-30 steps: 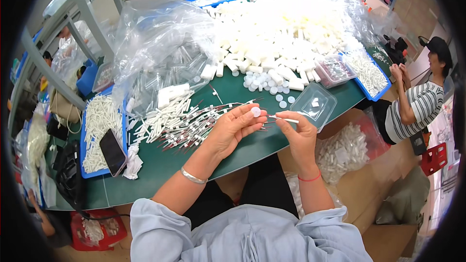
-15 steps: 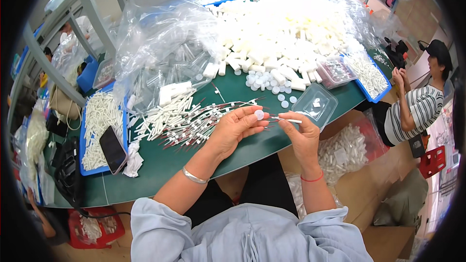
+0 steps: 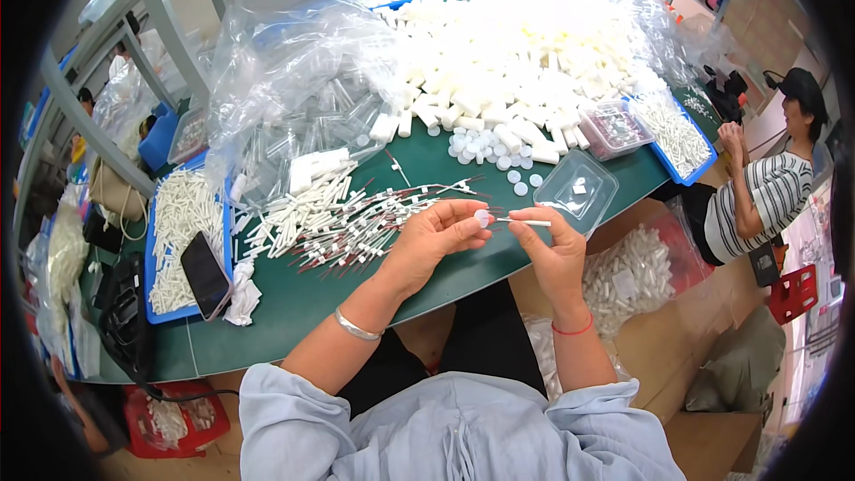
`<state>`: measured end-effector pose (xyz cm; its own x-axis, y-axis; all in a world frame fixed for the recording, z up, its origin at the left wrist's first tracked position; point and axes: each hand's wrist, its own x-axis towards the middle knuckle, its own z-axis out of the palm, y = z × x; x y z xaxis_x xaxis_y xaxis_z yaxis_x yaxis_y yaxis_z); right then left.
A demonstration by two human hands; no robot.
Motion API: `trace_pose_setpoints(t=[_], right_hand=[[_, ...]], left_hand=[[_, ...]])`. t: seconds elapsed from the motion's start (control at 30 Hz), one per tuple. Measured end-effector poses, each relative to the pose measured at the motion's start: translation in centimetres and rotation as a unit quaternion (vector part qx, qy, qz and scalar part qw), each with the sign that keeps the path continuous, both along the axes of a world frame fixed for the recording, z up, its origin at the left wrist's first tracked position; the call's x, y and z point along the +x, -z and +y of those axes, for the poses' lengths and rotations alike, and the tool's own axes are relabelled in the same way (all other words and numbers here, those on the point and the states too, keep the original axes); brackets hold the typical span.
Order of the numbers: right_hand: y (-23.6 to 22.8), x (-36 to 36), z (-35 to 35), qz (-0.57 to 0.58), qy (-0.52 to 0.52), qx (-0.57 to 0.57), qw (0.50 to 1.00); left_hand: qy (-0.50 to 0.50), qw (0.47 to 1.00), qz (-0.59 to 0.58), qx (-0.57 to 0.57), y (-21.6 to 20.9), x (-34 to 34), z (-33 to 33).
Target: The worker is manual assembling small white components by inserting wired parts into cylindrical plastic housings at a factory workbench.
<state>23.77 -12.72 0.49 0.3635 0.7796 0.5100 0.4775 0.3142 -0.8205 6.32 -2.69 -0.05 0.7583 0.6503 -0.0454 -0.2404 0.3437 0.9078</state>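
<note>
Between the fingertips of my left hand (image 3: pixel 441 236) is a small round translucent cap (image 3: pixel 482 217). My right hand (image 3: pixel 554 245) pinches a thin white tube (image 3: pixel 534 223) with a lead running from it toward the cap; whether the lead passes into the cap is too small to tell. Both hands are close together above the table's near edge. Left of them lies a heap of white tubes with dark red wires (image 3: pixel 356 232). Loose round caps (image 3: pixel 499 151) are scattered beyond my fingers, and a clear plastic tub (image 3: pixel 579 185) stands beyond my right hand.
A large pile of white cylinders (image 3: pixel 525 53) covers the far table, beside a clear plastic bag (image 3: pixel 294 62). On the left, a phone (image 3: pixel 207 274) leans on a blue tray (image 3: pixel 169 313) of white tubes. Another blue tray (image 3: pixel 699 174) stands right, near a seated person (image 3: pixel 757 196).
My left hand has turned the cap more edge-on and brought it slightly nearer the tube in my right hand. My right hand has hardly moved.
</note>
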Motion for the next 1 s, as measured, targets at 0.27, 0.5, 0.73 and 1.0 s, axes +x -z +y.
trace_pose_setpoints(t=[0.27, 0.5, 0.73, 1.0], right_hand=[[0.8, -2.0, 0.6, 0.113, -0.041, 0.000, 0.993], [1.4, -3.1, 1.2, 0.341, -0.093, -0.048, 0.934], [2.0, -1.4, 1.8, 0.368, -0.079, -0.025, 0.926], [2.4, 0.4, 1.6, 0.445, -0.071, 0.008, 0.893]], left_hand=[[-0.022, 1.000, 0.009, -0.007, 0.2, 0.0, -0.4], [-0.126, 0.978, 0.047, 0.160, 0.5, 0.3, -1.0], [-0.116, 0.959, 0.107, 0.235, -1.1, 2.3, -0.5], [-0.181, 0.671, 0.191, 0.694, -1.5, 9.3, 7.9]])
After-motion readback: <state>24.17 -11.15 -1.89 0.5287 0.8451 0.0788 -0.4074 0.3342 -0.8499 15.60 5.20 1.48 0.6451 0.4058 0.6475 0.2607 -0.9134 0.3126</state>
